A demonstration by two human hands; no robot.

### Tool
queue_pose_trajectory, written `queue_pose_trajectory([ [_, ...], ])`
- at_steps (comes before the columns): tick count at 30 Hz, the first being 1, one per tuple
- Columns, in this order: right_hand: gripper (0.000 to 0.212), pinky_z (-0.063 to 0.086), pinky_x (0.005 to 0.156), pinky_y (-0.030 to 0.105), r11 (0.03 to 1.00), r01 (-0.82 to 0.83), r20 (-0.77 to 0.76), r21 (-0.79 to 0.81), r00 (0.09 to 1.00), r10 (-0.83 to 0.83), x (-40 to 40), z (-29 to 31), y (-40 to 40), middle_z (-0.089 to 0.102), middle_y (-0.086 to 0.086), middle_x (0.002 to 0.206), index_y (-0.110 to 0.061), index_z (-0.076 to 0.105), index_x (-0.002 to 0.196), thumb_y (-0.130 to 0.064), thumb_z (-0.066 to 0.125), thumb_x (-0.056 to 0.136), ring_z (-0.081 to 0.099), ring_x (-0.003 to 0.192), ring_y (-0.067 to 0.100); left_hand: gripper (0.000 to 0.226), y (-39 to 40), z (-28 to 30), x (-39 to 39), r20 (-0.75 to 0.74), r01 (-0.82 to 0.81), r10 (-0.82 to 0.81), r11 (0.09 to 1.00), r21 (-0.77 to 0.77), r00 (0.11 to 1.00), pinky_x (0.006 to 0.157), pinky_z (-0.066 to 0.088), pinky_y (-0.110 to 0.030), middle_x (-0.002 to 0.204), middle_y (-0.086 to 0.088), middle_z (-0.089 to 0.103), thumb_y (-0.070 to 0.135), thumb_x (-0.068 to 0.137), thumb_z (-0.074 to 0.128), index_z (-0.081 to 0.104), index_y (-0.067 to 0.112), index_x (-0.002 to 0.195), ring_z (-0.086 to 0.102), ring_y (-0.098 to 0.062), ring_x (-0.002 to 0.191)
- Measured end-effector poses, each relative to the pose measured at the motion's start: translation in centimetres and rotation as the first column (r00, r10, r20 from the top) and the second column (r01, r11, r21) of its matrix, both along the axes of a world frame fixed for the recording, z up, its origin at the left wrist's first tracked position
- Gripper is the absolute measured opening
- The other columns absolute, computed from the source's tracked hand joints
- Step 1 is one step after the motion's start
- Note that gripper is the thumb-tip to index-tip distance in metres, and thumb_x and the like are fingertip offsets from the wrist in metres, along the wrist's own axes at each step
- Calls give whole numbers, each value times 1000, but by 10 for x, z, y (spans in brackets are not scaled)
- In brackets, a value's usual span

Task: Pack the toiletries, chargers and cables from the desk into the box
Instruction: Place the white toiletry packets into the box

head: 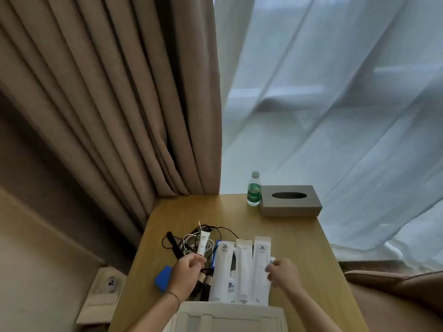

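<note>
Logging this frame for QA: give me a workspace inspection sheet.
Surface: wooden desk, box at near edge.
Job's things: three white sachets side by side; small white tube; blue item.
Clutter: water bottle, grey tissue box at far edge.
Grippers: left hand holds tube's lower end; right hand fingers pinch right sachet's edge.
Cables: black and white tangle under tube.
Surroundings: brown curtain, sheer curtain.

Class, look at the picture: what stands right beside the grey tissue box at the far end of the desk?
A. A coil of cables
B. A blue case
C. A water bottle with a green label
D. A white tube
C: the bottle stands upright against the tissue box's left side.
</note>
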State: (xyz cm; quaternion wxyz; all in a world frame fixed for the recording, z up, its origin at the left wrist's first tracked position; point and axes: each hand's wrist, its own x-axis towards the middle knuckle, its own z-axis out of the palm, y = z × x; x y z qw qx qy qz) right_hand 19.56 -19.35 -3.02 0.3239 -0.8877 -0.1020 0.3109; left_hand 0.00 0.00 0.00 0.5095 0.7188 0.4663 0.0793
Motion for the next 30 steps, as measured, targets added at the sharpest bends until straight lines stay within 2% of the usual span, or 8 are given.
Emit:
queue_pose_trajectory([
  [4, 17, 45, 50, 21, 975, 9, -38, -221, 999, -18, 8, -21, -3, 72, 2, 72, -10, 72, 83, -23, 61, 85, 70, 61, 17, 26, -4, -11, 14, -99, 80, -83, 996, -30, 992, 68, 53, -28, 91, 1, 72, 8, 94, 53, 70, 26, 88, 68, -19, 86],
  [8, 28, 48, 52, 24, 979, 14, -18, -203, 1000, -18, 6, -35, -1, 73, -2, 74, -18, 71, 82, -45, 71, 84, 70, 65, 16, 23, -8, -25, 26, -139, 117, -122, 992, -42, 983, 67, 49, -25, 90, 2, 72, 12, 93, 53, 69, 28, 87, 65, -14, 80],
  [13, 31, 48, 54, 26, 971, -31, 75, -236, 996, 50, 4, -44, 7, 70, -6, 76, -22, 67, 82, -53, 71, 82, 68, 67, 14, 17, -7, -39, 36, -238, 134, -132, 991, -8, 962, 64, 48, -23, 87, 8, 69, 21, 90, 56, 67, 32, 85, 64, -9, 83],
  [16, 30, 46, 51, 25, 963, -70, 138, -260, 984, 109, 6, -44, 11, 67, -10, 70, -23, 65, 75, -52, 70, 82, 65, 62, 10, 20, -4, -48, 41, -306, 154, -143, 988, 13, 941, 66, 49, -26, 83, 8, 66, 17, 89, 53, 66, 32, 84, 62, -10, 81],
  [21, 31, 44, 49, 24, 955, -121, 212, -272, 960, 182, 8, -42, 16, 64, -12, 69, -26, 60, 70, -53, 71, 80, 61, 60, 7, 9, -3, -60, 48, -381, 183, -168, 983, 3, 909, 76, 56, -31, 95, 7, 67, 26, 90, 57, 62, 31, 95, 63, -12, 88],
  [25, 27, 54, 52, 29, 961, -134, 143, -244, 975, 172, 13, -48, 19, 68, -10, 73, -24, 66, 74, -49, 73, 81, 67, 63, 10, 26, -5, -67, 52, -387, 190, -183, 982, -21, 904, 74, 52, -30, 95, 11, 57, 25, 89, 59, 58, 30, 115, 59, -12, 89],
  [27, 18, 61, 62, 36, 980, -118, 57, -163, 990, 129, 16, -51, 21, 71, -7, 76, -22, 67, 75, -37, 74, 81, 69, 67, 13, 38, -5, -70, 53, -398, 202, -196, 979, -26, 896, 67, 45, -26, 92, 11, 55, 22, 88, 58, 53, 29, 125, 57, -11, 87],
  [30, 13, 60, 67, 38, 998, -62, -28, 21, 998, 62, 19, -53, 24, 72, 0, 80, -18, 67, 74, -22, 73, 85, 69, 70, 16, 45, -4, -71, 54, -417, 202, -187, 979, -8, 890, 67, 45, -26, 92, 7, 56, 19, 87, 59, 50, 26, 130, 58, -13, 86],
])
